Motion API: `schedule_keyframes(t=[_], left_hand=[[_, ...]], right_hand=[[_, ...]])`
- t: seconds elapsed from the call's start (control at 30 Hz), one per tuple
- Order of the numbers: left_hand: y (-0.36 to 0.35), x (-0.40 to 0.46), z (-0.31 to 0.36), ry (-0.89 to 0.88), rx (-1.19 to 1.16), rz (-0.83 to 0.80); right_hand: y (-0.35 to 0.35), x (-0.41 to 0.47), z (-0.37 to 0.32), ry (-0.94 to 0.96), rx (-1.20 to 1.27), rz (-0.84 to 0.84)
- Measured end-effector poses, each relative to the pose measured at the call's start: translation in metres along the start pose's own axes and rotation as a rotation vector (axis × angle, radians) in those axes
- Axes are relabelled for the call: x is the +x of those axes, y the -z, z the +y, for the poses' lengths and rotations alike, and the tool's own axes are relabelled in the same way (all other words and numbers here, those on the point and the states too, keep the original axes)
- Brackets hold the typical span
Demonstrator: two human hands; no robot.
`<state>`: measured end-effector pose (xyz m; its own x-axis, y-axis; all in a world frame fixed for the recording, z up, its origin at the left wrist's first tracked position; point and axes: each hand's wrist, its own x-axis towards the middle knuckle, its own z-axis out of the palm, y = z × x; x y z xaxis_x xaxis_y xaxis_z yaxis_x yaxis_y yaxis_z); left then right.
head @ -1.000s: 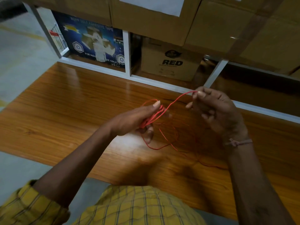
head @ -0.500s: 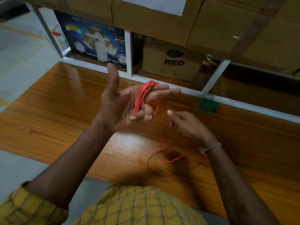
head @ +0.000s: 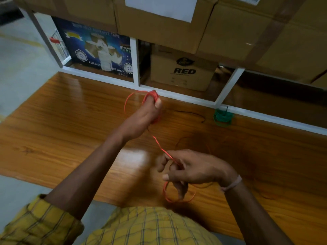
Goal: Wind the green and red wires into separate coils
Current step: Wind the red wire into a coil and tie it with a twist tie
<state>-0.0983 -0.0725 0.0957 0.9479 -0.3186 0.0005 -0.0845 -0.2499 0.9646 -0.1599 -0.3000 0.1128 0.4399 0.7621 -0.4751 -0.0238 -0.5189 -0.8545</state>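
Observation:
My left hand [head: 144, 114] is stretched forward over the wooden table [head: 62, 121] with loops of the red wire [head: 158, 145] wound round its fingers. From there one strand runs down and back to my right hand [head: 192, 167], which pinches it close to my body. A loose red loop hangs below the right hand near the table's front edge. The green wire [head: 222, 117] lies as a small finished coil at the back right, against the white shelf frame. A thin dark wire tail curls on the table to its left.
A white shelf frame [head: 185, 99] borders the table's far edge. Behind it stand a blue tape carton [head: 99, 52] and a brown box marked RED [head: 184, 71]. Large cardboard boxes [head: 230, 27] are stacked above. Grey floor lies to the left.
My left hand turned palm down and reached forward with the red loops. My right hand drew back toward my body and pulled the strand taut between the two hands.

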Motion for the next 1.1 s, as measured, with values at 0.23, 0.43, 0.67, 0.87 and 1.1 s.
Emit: schedule_keyframes(t=[0.23, 0.43, 0.67, 0.87, 1.1], left_hand=[[-0.006, -0.013, -0.007, -0.061, 0.556, -0.077], [-0.01, -0.024, -0.001, 0.011, 0.519, -0.245], [-0.023, -0.034, 0.01, 0.106, 0.111, -0.523], [-0.022, -0.029, 0.019, 0.049, -0.44, -0.552], [-0.019, -0.015, 0.034, -0.1, -0.859, -0.451]], right_hand=[[0.039, -0.035, -0.006, 0.189, -0.188, 0.054], [0.07, -0.052, -0.004, 0.21, -0.219, 0.313], [0.086, -0.033, 0.007, 0.148, -0.21, 0.744], [0.072, 0.015, 0.034, 0.062, -0.112, 0.802], [0.032, 0.054, 0.044, -0.038, -0.234, 0.695]])
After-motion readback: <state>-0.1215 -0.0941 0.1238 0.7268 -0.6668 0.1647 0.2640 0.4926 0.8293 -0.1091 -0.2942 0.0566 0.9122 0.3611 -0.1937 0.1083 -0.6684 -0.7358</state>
